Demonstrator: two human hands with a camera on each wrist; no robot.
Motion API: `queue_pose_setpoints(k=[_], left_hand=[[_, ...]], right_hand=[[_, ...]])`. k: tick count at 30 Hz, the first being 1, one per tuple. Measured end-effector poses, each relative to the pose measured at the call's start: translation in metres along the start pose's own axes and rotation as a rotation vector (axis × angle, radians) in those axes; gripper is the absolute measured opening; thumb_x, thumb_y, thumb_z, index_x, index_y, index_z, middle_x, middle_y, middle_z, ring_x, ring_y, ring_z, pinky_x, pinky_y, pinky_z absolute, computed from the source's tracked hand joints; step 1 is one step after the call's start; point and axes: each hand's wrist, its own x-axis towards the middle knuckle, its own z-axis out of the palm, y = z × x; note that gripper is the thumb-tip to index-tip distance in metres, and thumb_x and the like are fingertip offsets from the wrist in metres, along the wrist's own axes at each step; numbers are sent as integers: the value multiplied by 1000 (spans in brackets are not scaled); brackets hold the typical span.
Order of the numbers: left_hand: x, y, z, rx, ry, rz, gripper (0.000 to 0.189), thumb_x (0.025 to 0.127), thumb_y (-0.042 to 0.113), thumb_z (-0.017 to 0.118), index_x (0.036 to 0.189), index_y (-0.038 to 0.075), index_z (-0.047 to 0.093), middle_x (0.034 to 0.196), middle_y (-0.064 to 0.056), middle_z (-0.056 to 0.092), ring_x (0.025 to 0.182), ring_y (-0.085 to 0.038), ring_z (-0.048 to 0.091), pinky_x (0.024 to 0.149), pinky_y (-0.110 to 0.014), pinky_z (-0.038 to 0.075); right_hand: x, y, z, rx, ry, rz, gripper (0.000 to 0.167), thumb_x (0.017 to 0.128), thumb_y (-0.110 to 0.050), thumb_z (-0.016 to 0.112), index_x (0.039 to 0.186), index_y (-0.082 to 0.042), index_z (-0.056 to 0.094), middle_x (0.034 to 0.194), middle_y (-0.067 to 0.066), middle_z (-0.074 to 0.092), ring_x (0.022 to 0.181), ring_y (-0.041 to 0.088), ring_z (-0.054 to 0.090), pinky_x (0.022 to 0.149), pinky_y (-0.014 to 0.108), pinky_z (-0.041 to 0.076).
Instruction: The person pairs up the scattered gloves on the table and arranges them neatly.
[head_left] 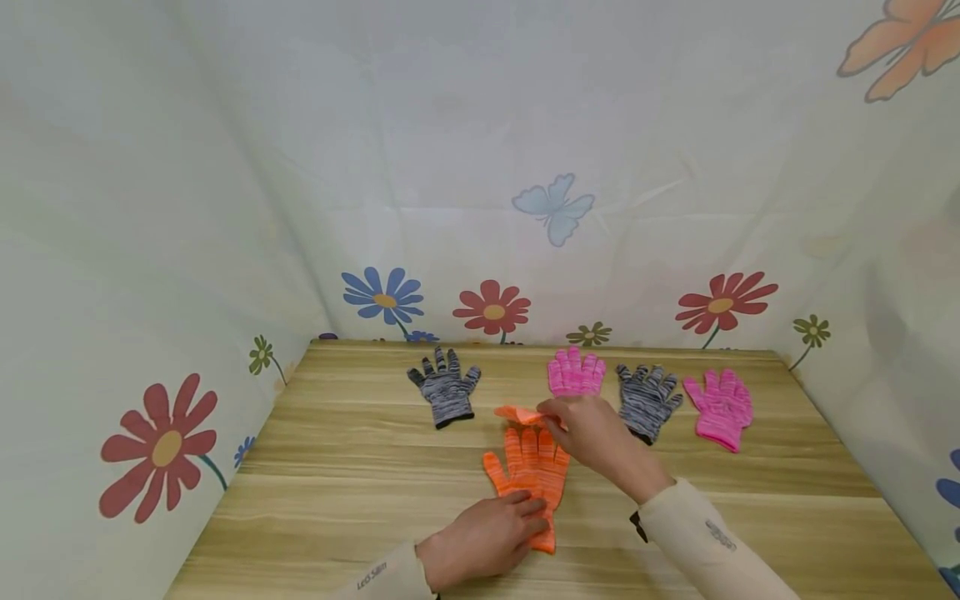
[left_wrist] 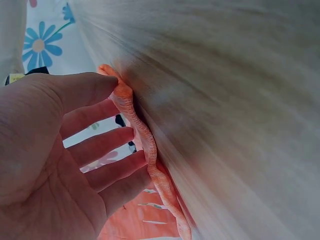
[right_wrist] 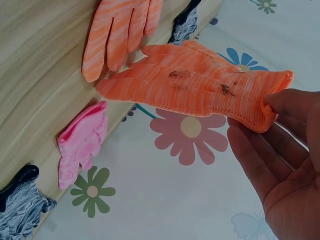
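An orange knitted glove [head_left: 534,471] lies flat on the table, fingers pointing away. My left hand [head_left: 483,537] rests on it near the cuff. In the left wrist view the left thumb and fairly straight fingertips touch the edge of the orange fabric [left_wrist: 145,135]. A second orange glove [right_wrist: 195,82] hangs above the first one's fingers. My right hand [head_left: 596,433] pinches its cuff between thumb and fingers. Dark smudges mark this raised glove in the right wrist view. In the head view it appears as a thin strip [head_left: 516,414].
On the wood-grain table [head_left: 337,467] lie a grey-black glove [head_left: 447,392] at back left, a pink glove [head_left: 575,372] partly behind the right hand, another grey glove [head_left: 647,402] and another pink glove [head_left: 722,408] at right. A flower-printed curtain [head_left: 450,167] surrounds the table.
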Motion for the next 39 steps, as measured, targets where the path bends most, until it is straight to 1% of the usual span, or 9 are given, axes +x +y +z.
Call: queue_pose_setpoints(k=[5, 10, 13, 15, 19, 25, 27, 31, 39], left_hand=[[-1, 0, 0, -1, 10, 0, 31, 100, 29, 57, 129, 23, 63, 139, 1, 59, 131, -19, 54, 105, -30, 48], [-1, 0, 0, -2, 18, -4, 30, 99, 29, 58, 128, 24, 64, 138, 1, 60, 131, -18, 54, 104, -29, 49], [-1, 0, 0, -4, 22, -5, 29, 98, 29, 59, 127, 24, 64, 138, 2, 60, 131, -18, 54, 104, -29, 49], [-1, 0, 1, -1, 30, 0, 28, 98, 29, 60, 126, 24, 65, 138, 2, 60, 131, -18, 54, 104, -29, 49], [0, -1, 3, 12, 47, 10, 27, 98, 29, 59, 124, 25, 66, 137, 2, 60, 130, -18, 54, 103, -29, 49], [0, -1, 3, 53, 78, 23, 25, 97, 29, 60, 121, 25, 66, 133, 4, 62, 127, -16, 56, 101, -27, 50], [0, -1, 3, 53, 72, 19, 26, 97, 30, 61, 122, 26, 66, 133, 4, 62, 128, -16, 55, 102, -27, 49], [0, -1, 3, 48, 59, 11, 27, 97, 31, 61, 124, 25, 65, 136, 3, 61, 130, -17, 55, 103, -28, 49], [0, -2, 5, 51, 74, 15, 24, 97, 31, 61, 120, 26, 66, 131, 5, 63, 121, -12, 59, 99, -26, 50]], right_hand=[[-6, -4, 2, -25, 4, -14, 13, 87, -13, 73, 99, -15, 76, 84, -6, 73, 58, 0, 52, 55, 18, 48], [-10, -7, 5, -18, -17, -14, 15, 88, -13, 72, 102, -14, 76, 89, -3, 75, 64, 7, 63, 58, 21, 52], [-13, -9, 6, -9, -23, -16, 16, 87, -12, 73, 103, -14, 76, 93, -2, 75, 68, 10, 66, 60, 22, 54], [-15, -10, 6, -9, -25, -28, 17, 86, -12, 74, 102, -14, 76, 93, -2, 75, 68, 9, 66, 60, 22, 54], [-20, -12, 8, -56, -21, -65, 15, 85, -15, 75, 100, -16, 76, 91, -4, 75, 67, 9, 66, 56, 22, 52], [-28, -15, 14, -76, -17, -89, 14, 83, -16, 76, 98, -17, 77, 90, -4, 75, 76, 13, 69, 63, 28, 56], [-31, -15, 16, -73, -18, -91, 15, 83, -16, 77, 97, -17, 77, 89, -4, 75, 77, 13, 69, 66, 30, 57], [-34, -16, 21, -71, -39, -84, 14, 84, -17, 76, 98, -17, 76, 89, -5, 75, 73, 12, 67, 65, 29, 56], [-41, -20, 28, -38, -68, -66, 13, 84, -17, 76, 96, -18, 76, 88, -6, 74, 71, 10, 66, 60, 25, 53]])
